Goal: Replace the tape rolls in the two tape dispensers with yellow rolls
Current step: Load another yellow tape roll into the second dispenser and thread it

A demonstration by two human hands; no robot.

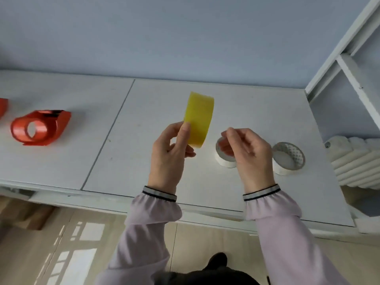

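My left hand (170, 153) holds a yellow tape roll (200, 118) edge-on above the white table (144, 103), thumb on its outer face. My right hand (244, 149) hovers just right of the roll with thumb and forefinger pinched together; whether a clear tape end is between them I cannot tell. A red tape dispenser (40, 128) lies on its side at the left with an empty hub. A second red dispenser (3, 106) is cut off at the left edge. Two white tape rolls lie flat: one (223, 159) partly behind my right hand, the other (287, 159) further right.
A white shelf frame (349, 64) rises at the right, with a white ribbed radiator (357, 163) below it. A seam (111, 132) divides the tabletop into two panels. The table's front edge runs just under my wrists, with wooden floor below.
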